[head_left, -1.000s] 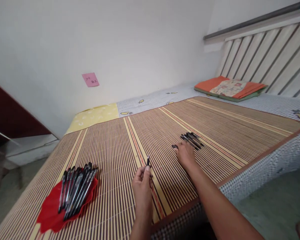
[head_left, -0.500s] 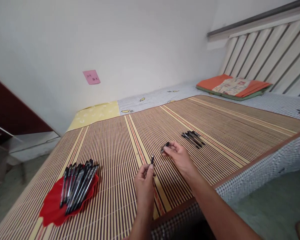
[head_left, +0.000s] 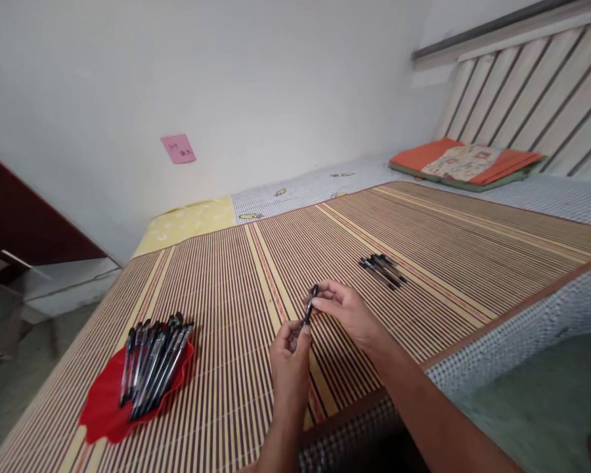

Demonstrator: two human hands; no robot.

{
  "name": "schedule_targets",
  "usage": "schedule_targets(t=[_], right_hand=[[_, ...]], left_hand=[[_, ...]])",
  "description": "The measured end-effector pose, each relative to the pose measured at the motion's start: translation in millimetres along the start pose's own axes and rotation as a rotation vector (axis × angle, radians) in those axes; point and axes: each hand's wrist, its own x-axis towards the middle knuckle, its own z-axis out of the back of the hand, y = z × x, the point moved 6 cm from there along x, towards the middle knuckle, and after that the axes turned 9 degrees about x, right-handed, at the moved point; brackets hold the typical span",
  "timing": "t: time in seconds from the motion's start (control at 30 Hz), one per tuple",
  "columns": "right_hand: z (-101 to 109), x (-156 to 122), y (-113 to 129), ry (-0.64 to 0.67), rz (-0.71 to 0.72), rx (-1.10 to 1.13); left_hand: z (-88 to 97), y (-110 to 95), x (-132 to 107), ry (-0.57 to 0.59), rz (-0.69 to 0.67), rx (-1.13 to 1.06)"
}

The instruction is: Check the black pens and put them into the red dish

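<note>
Between my hands, above the striped bamboo mat (head_left: 226, 368), a black pen (head_left: 307, 316) is held tilted upright. My left hand (head_left: 291, 345) is closed around the pen's lower part. At its top, my right hand (head_left: 339, 309) pinches the black pen cap (head_left: 314, 291), which sits in line with the pen over its tip end. To the right on the mat lies a small group of black pens (head_left: 383, 270). Many capped pens (head_left: 155, 368) are piled on a red scalloped cloth (head_left: 103, 397) at the left.
Folded orange and green fabric (head_left: 465, 163) rests at the back right by a white slatted headboard (head_left: 532, 98). A pink note (head_left: 178, 149) is stuck on the white wall. The bed's checked front edge (head_left: 497, 341) runs along the right.
My right hand has brought the cap leftward onto the pen's exposed tip. My left hand has shifted slightly right, so the two hands now meet at one pen.
</note>
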Motion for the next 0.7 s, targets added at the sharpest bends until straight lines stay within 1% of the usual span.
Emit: schedule_targets(t=[0.1,0.2,0.37,0.47,0.53,0.57,0.63,0.7], right_hand=[[-6.6,-2.7,0.7,0.063,-0.021,-0.031],[-9.7,-2.1,-2.3,0.083,-0.024,-0.053],[-10.8,0.3,-9.2,0.056,0.002,-0.075],[-14.6,-2.4,-18.6,0.049,-0.043,-0.044],[-16.9,-4.7,-29.5,0.041,-0.093,-0.009],[-17.0,-5.2,-35.7,0.023,-0.109,0.017],[-14.1,-4.6,-48.9,-0.055,-0.119,0.081],[-11.0,-3.2,-63.4,-0.132,-0.141,0.110]], left_hand=[[-2.0,-3.0,-2.3,0.026,0.000,-0.039],[-1.7,-4.3,-3.3,0.027,-0.011,-0.081],[-4.2,1.7,-0.8,0.076,-0.016,-0.118],[-4.4,5.5,0.6,0.063,-0.009,-0.123],[-4.1,6.3,1.0,0.049,-0.011,-0.119],[-3.5,6.6,1.3,0.039,-0.013,-0.118],[-0.3,7.1,2.5,0.002,-0.023,-0.109],[6.9,6.6,3.9,-0.073,-0.054,-0.066]])
